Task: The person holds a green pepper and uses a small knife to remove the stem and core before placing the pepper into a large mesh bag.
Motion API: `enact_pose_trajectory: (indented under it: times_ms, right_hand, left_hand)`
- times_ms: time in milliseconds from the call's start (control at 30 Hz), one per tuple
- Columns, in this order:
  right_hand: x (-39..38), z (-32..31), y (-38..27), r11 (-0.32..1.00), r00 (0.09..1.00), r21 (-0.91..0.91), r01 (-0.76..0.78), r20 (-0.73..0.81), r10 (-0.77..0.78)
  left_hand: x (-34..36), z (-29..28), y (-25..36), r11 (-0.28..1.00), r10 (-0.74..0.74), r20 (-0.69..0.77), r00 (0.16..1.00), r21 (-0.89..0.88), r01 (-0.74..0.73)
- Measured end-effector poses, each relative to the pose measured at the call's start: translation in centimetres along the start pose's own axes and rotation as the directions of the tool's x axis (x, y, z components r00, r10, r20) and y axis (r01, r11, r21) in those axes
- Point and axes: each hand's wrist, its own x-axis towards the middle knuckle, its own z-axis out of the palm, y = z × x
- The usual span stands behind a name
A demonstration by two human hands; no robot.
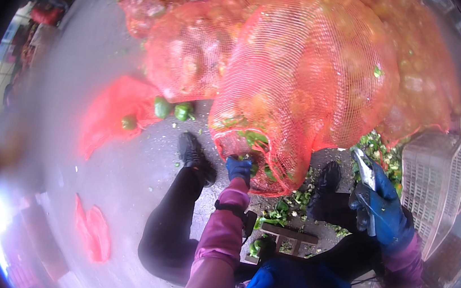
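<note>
From afar I watch the left hand [238, 169] work at the opening of a red mesh sack [307, 67], beside green peppers [269, 173] inside, its grip more than I can tell, the right hand [383, 210] clenched around a silvery tool [366, 172]

Your view's bright, but haze smears the floor [92, 60] at left, glare's blown out lower left, and edges bend into black.

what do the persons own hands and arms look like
The left hand wears a blue glove, the right hand a blue glove with blackish areas. Both sleeves are pinkish-purple; a black strap crosses the left one.
</note>
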Motion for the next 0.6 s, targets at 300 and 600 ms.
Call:
enact_pose_trajectory:
  times_ms: [300,600]
  right_hand:
    - [0.0,1.6,2.3,0.999,0.974,-0.021,0.039,0.223,-0.034]
    - [-3.7,4.6,3.4,0.719,0.548,0.211,0.662,0.519,-0.656]
  left_hand:
    - [-26.0,-6.8,25.8,0.695,0.700,0.487,0.522,-0.632,-0.343]
    - [-35.4,-10.3,28.5,0.512,0.836,0.536,0.115,-0.689,-0.514]
